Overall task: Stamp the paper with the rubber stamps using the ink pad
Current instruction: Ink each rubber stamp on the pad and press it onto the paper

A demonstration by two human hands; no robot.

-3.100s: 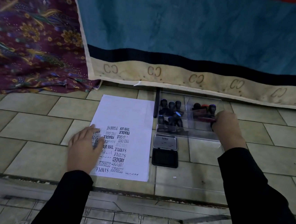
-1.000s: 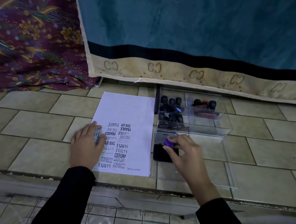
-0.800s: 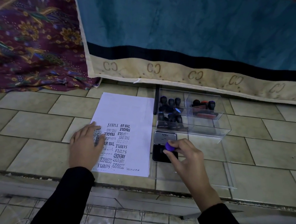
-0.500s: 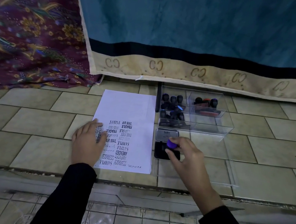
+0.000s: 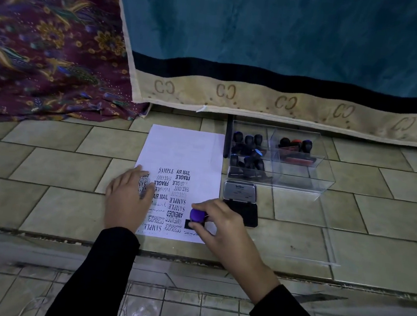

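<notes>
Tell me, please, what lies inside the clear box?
The clear box holds dark-handled stamps in its left compartment and red-based stamps in the right; their rubber faces are hidden.

Floor: pale beige rectangular tiled floor (image 5: 56,166), laid in offset rows with dark grout lines.
Hanging cloth: teal fabric hanging (image 5: 278,32) at the back, with a black band and a beige hem printed with paired C marks; the hem reaches the tiles.
Patterned cloth: maroon floral fabric (image 5: 48,40) at far left, its edge bunched on the tiles, beside the teal hanging.
Box: clear plastic compartment box (image 5: 299,183) just below the hem.
Lid: flat clear plastic sheet (image 5: 316,239) lying on the tiles nearer than the box.
Rod: slim black stick (image 5: 227,139) against the box's left side.
Lower level: glossy patterned tiles (image 5: 187,313) below the step edge.
</notes>
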